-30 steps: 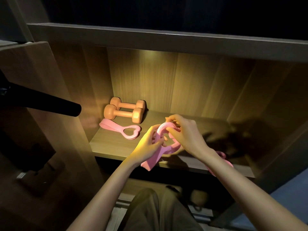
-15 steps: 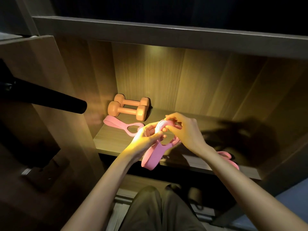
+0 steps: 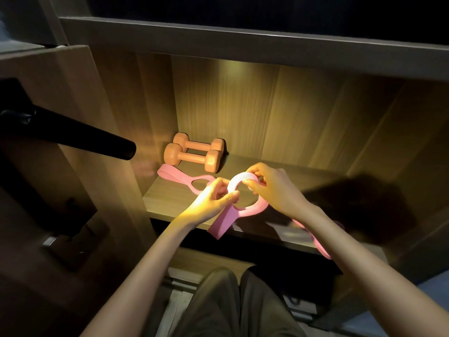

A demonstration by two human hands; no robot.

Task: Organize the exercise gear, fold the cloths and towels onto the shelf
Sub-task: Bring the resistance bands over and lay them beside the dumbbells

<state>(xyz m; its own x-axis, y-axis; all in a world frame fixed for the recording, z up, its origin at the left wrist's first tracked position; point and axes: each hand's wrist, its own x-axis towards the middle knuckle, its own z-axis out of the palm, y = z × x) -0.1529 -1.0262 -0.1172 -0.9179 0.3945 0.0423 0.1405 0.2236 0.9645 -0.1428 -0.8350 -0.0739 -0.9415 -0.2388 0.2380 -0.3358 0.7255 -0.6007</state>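
Both my hands hold a pink resistance band (image 3: 252, 207) just above the front of the wooden shelf (image 3: 175, 203). My left hand (image 3: 210, 203) pinches the band where its loop meets the flat strap. My right hand (image 3: 272, 188) grips the textured handle part at the top of the loop. One flat end hangs over the shelf's front edge; the other end trails down under my right forearm. A second pink band (image 3: 184, 177) lies flat at the shelf's left. Two orange dumbbells (image 3: 193, 154) lie side by side behind it, against the back wall.
A black tube (image 3: 80, 138) sticks out from the left at shelf height. A wooden side panel (image 3: 73, 117) bounds the shelf on the left and a grey board (image 3: 243, 42) runs above. My knees (image 3: 238, 305) are below, over a darker lower compartment.
My hands have shifted slightly on the band, with the left fingers closing tighter at the loop's base. The loop now stands more upright between them. The camera has tilted a little.
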